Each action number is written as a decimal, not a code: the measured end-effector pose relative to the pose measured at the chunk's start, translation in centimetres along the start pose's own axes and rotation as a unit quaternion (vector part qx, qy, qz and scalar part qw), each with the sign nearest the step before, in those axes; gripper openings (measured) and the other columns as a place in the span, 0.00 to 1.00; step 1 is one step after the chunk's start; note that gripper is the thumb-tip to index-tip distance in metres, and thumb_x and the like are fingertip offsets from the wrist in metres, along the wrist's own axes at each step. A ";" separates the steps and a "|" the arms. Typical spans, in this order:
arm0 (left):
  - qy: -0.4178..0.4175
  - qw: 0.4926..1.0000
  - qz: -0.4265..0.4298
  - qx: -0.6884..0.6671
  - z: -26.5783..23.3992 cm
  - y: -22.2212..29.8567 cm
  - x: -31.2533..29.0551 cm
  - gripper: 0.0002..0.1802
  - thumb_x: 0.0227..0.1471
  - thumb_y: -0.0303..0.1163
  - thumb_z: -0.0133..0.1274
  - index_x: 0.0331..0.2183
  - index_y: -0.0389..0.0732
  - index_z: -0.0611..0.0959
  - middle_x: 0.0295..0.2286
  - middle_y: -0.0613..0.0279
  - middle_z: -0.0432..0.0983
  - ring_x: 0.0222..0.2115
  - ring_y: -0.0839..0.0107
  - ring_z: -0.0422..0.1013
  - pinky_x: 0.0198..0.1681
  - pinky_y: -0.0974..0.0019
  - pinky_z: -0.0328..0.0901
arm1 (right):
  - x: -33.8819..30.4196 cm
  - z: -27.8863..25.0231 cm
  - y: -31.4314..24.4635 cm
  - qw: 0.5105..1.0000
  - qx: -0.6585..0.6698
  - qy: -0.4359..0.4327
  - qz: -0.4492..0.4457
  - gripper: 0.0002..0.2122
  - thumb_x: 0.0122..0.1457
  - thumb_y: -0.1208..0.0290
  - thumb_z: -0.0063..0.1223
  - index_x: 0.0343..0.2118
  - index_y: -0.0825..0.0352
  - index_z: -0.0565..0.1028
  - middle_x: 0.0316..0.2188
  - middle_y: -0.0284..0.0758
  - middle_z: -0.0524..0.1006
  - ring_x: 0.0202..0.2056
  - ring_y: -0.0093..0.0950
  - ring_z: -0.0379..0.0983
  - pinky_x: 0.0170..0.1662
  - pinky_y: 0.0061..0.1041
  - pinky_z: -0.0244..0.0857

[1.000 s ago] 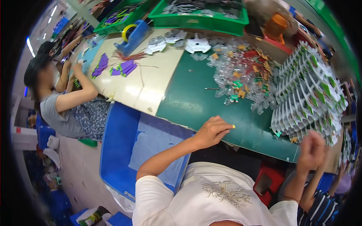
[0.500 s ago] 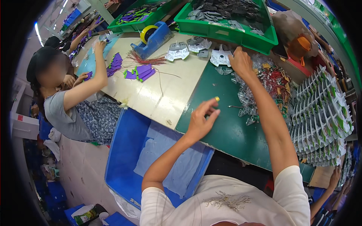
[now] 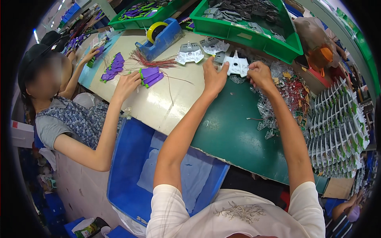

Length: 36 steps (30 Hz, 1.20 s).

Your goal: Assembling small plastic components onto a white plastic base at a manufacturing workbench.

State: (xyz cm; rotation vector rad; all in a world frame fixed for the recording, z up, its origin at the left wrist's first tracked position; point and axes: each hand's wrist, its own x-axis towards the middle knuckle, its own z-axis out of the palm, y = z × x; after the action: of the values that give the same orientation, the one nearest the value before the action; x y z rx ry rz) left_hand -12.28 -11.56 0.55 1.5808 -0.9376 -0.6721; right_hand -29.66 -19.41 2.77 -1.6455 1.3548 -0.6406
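Observation:
A white and grey molded plastic part lies at the far edge of the green mat. My left hand reaches in on its left side, fingers and thumb apart, with the thumb against the part's left edge; a small yellow piece shows at one fingertip. On the other side my right hand has its fingers curled in a pinch at the part's right edge. Two similar plastic parts, one nearer and one farther back, lie to the left. Small clear plastic pieces lie just in front of the held part.
Wires and clear pieces are heaped at the right, beside stacked white-green parts. A green bin and a blue tape dispenser stand behind. At left a co-worker's hand touches purple pieces. A blue tub sits below the table.
My left hand has moved forward from over the green mat to the plastic part's left side. My right hand stays at its right edge, fingers more curled. The co-worker's arm has reached toward the purple pieces.

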 end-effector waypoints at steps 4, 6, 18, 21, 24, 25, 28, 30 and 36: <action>0.014 0.991 0.011 -0.134 -1.4 -1.4 -3.5 0.32 0.53 0.34 0.59 0.54 0.31 0.67 0.41 0.50 0.76 0.36 0.67 0.74 0.41 0.65 0.69 | -4.3 -0.5 -1.9 0.980 0.094 -0.172 -0.044 0.12 0.51 0.76 0.57 0.39 0.68 0.71 0.21 0.29 0.74 0.19 0.18 0.70 0.17 0.18 0.64; -0.103 0.954 -0.136 -0.248 -4.0 0.0 -5.4 0.21 0.56 0.29 0.56 0.50 0.32 0.72 0.39 0.56 0.77 0.37 0.72 0.74 0.42 0.69 0.68 | -4.5 -1.4 -3.5 0.944 0.053 -0.323 -0.049 0.13 0.57 0.67 0.61 0.38 0.69 0.73 0.24 0.32 0.77 0.21 0.19 0.73 0.19 0.18 0.66; -0.165 0.930 -0.133 -0.299 -8.8 2.6 -15.0 0.19 0.60 0.28 0.53 0.52 0.32 0.72 0.43 0.59 0.77 0.42 0.76 0.74 0.46 0.72 0.68 | 7.8 7.9 -3.7 0.975 -0.188 0.066 -0.101 0.35 0.40 0.58 0.73 0.51 0.69 0.72 0.50 0.51 0.75 0.53 0.47 0.71 0.54 0.44 0.67; -0.169 0.925 -0.138 -0.312 -8.7 2.7 -16.2 0.21 0.60 0.29 0.53 0.53 0.33 0.71 0.43 0.59 0.77 0.43 0.76 0.74 0.47 0.71 0.68 | 5.9 7.3 -2.5 0.988 -0.088 0.052 -0.118 0.35 0.39 0.65 0.73 0.53 0.70 0.72 0.42 0.45 0.79 0.38 0.37 0.78 0.36 0.37 0.74; -0.193 0.900 -0.129 -0.369 -8.8 2.7 -17.1 0.22 0.61 0.30 0.51 0.55 0.35 0.69 0.43 0.59 0.76 0.42 0.76 0.74 0.45 0.71 0.69 | 2.5 4.6 -2.3 0.996 0.039 -0.042 -0.064 0.19 0.54 0.66 0.61 0.47 0.70 0.77 0.32 0.40 0.79 0.24 0.24 0.76 0.19 0.24 0.69; -0.196 0.890 -0.144 -0.386 -9.1 2.1 -17.2 0.21 0.62 0.30 0.50 0.54 0.35 0.69 0.43 0.59 0.76 0.41 0.76 0.74 0.44 0.71 0.69 | -0.6 3.8 -3.3 0.993 0.069 -0.044 -0.079 0.15 0.59 0.66 0.56 0.46 0.70 0.77 0.31 0.39 0.79 0.25 0.24 0.76 0.21 0.24 0.71; -0.167 0.902 -0.138 -0.373 -8.0 2.0 -18.0 0.18 0.63 0.30 0.47 0.53 0.35 0.70 0.41 0.60 0.76 0.38 0.77 0.74 0.41 0.70 0.69 | -9.7 0.6 -5.8 0.972 0.193 -0.015 -0.131 0.13 0.65 0.69 0.49 0.45 0.72 0.78 0.29 0.36 0.80 0.29 0.22 0.77 0.29 0.21 0.72; -0.171 0.923 -0.119 -0.324 -7.3 2.1 -18.3 0.18 0.63 0.29 0.46 0.52 0.34 0.71 0.41 0.60 0.76 0.38 0.78 0.73 0.42 0.71 0.69 | -14.5 -1.0 -6.3 0.969 0.178 -0.036 -0.169 0.11 0.64 0.72 0.52 0.43 0.73 0.79 0.31 0.35 0.81 0.32 0.21 0.78 0.34 0.20 0.73; -0.132 0.970 -0.005 -0.206 -5.3 3.5 -20.4 0.19 0.60 0.30 0.48 0.51 0.33 0.72 0.38 0.59 0.77 0.35 0.77 0.71 0.39 0.71 0.67 | -18.9 -1.9 -5.0 0.928 -0.016 0.061 -0.368 0.07 0.57 0.79 0.57 0.38 0.72 0.81 0.34 0.39 0.82 0.35 0.28 0.80 0.39 0.24 0.72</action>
State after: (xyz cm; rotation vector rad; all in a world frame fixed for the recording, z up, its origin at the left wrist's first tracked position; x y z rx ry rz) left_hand -19.30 8.30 3.83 1.1448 -0.9112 -1.0314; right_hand -33.84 -1.94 10.65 -2.1738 0.7914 -1.1685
